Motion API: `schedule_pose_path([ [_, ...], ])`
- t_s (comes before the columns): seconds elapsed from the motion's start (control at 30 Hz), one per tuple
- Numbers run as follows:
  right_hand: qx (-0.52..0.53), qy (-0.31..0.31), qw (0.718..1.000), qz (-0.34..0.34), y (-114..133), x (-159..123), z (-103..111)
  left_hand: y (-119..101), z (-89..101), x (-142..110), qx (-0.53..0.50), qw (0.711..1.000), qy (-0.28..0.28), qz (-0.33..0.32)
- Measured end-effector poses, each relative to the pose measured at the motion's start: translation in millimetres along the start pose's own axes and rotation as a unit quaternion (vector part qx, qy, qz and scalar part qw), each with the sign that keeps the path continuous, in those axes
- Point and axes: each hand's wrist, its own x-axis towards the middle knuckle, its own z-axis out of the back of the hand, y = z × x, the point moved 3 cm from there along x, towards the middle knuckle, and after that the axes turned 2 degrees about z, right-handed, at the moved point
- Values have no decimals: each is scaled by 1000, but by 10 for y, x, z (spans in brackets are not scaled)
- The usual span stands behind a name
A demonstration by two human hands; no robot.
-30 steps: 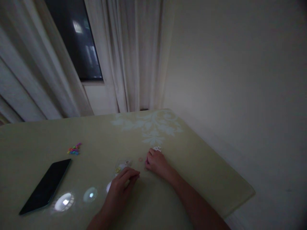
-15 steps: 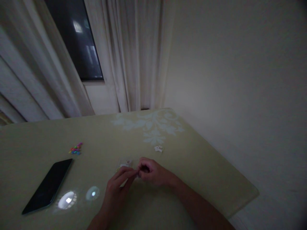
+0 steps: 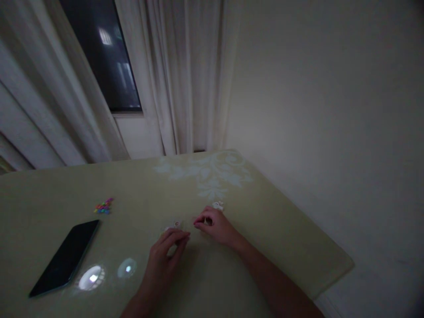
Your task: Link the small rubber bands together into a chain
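My left hand (image 3: pixel 168 252) is in a pinch above the table, thumb against fingertips. Anything between them is too small to make out. Just behind its knuckles lies a small clear packet (image 3: pixel 177 224) with a little round print or piece on it, partly hidden by the hand. To the right, my right hand (image 3: pixel 213 224) is also pinched, its fingertips a short gap from the left ones; what it holds cannot be made out. Beyond the right knuckles sits a small cluster of white pieces (image 3: pixel 217 205).
A dark tablet or phone (image 3: pixel 64 258) lies at the left on the pale table (image 3: pixel 139 190). Behind it is a small heap of bright multicoloured pieces (image 3: pixel 104 206). Curtains (image 3: pixel 185 79) and a wall (image 3: pixel 318 110) border the table.
My right hand came in to meet the left fingertips half a second ago, and has now drawn back to the right. My left hand has stayed nearly in place, pinched throughout.
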Motion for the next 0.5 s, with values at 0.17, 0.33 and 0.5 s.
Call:
schedule_pose_path([
  [0.17,-91,63,993,30,28,-41,-20,95,68,-1,-12,997,-45,57],
  [0.33,-155,152,973,71,97,-135,-185,115,132,5,-15,994,-67,84],
  [0.5,-270,168,944,91,207,-194,-290,117,185,20,-23,990,-86,105],
])
